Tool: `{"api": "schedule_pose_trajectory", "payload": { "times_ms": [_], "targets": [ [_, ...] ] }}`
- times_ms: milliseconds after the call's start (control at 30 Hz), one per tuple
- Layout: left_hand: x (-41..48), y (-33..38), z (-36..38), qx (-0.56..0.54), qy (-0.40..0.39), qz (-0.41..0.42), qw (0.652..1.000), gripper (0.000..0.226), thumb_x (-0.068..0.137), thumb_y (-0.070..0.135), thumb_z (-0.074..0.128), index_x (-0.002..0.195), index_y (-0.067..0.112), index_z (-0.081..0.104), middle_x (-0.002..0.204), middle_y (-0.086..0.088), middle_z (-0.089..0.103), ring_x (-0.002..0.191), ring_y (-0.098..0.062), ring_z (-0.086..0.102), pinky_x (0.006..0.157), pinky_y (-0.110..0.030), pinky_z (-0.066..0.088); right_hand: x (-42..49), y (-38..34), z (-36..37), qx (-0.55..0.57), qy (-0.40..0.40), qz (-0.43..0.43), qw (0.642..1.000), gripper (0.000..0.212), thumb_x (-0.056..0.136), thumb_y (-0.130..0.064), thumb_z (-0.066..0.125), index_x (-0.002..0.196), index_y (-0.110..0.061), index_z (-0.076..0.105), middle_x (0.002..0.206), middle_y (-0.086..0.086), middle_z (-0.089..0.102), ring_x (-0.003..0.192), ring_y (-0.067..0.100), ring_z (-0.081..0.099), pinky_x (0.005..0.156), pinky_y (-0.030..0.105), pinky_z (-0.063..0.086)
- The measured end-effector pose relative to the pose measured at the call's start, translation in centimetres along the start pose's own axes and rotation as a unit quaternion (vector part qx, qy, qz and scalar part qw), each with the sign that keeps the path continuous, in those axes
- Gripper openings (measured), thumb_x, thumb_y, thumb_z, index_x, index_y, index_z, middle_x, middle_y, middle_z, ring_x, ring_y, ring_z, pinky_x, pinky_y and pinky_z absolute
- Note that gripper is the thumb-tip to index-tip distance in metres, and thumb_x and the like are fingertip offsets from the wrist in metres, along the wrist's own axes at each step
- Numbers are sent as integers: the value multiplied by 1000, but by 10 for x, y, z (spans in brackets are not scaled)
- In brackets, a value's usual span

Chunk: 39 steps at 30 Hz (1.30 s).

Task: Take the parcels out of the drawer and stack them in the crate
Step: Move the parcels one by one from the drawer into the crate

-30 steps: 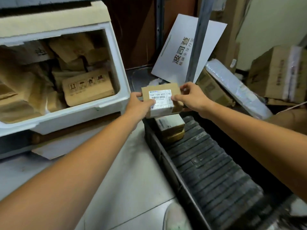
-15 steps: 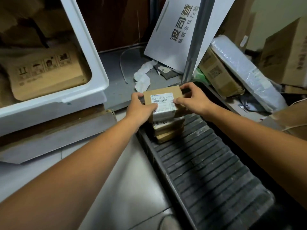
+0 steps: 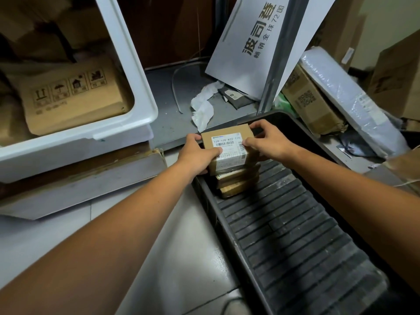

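Your left hand (image 3: pixel 197 153) and right hand (image 3: pixel 267 142) grip the small brown cardboard parcel (image 3: pixel 227 145) atop the uneven stack of brown parcels (image 3: pixel 238 184) in the far-left corner of the black ribbed plastic crate (image 3: pixel 295 235); release unevenly and the stack may topple.

Dim, soft indoor light; sharp centre, wide-angle bending at the edges.

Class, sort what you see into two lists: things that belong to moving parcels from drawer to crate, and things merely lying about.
Belongs to the job: labelled parcel, stacked parcels, black crate, white drawer, brown parcel in the drawer.
Lying about: crumpled paper, white printed board, bubble-wrapped package, QR-coded carton.
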<state>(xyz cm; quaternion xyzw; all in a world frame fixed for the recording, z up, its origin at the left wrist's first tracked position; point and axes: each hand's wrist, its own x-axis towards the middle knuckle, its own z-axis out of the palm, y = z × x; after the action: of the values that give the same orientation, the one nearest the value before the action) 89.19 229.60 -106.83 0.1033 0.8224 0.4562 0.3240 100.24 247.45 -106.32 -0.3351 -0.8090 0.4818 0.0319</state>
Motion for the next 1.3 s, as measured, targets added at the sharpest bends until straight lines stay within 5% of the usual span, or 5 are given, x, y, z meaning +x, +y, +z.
{"api": "schedule_pose_trajectory", "payload": {
  "times_ms": [267, 400, 500, 767, 1300],
  "targets": [
    [-4, 11, -24, 160, -27, 36, 986, 55, 93, 39, 66, 141, 22, 46, 134, -6, 57, 117, -29, 60, 76, -32, 52, -1, -23, -15, -155, -62, 28, 986, 61, 95, -33, 66, 147, -17, 38, 122, 6, 55, 103, 25, 60, 71, 34, 53],
    [-18, 23, -43, 347, -1, 101, 932, 47, 97, 39, 60, 137, 17, 53, 135, -9, 58, 123, -30, 54, 94, -33, 43, -11, -50, -27, -345, -78, 6, 935, 56, 93, -41, 66, 140, -18, 48, 129, 9, 58, 104, 25, 56, 84, 37, 49],
    [-37, 34, -63, 442, -10, 128, 888, 44, 98, 38, 57, 137, 18, 52, 133, -10, 60, 121, -30, 54, 88, -32, 41, -27, -75, -33, -422, -70, -13, 904, 50, 94, -45, 64, 135, -20, 51, 126, 9, 60, 103, 25, 54, 93, 40, 48],
    [-114, 58, -133, 451, 56, 147, 879, 50, 94, 40, 59, 140, 25, 49, 134, -10, 59, 116, -33, 57, 96, -40, 50, -90, -147, -24, -425, -54, -77, 900, 58, 97, -45, 60, 146, -17, 45, 145, 9, 53, 131, 29, 50, 104, 40, 41],
    [-248, 39, -300, 463, 180, 116, 860, 47, 97, 42, 57, 140, 25, 48, 130, -8, 60, 108, -28, 60, 85, -39, 52, -188, -288, 60, -376, -64, -197, 903, 53, 97, -43, 62, 139, -13, 52, 133, 11, 60, 116, 29, 59, 97, 39, 48]
  ]
}}
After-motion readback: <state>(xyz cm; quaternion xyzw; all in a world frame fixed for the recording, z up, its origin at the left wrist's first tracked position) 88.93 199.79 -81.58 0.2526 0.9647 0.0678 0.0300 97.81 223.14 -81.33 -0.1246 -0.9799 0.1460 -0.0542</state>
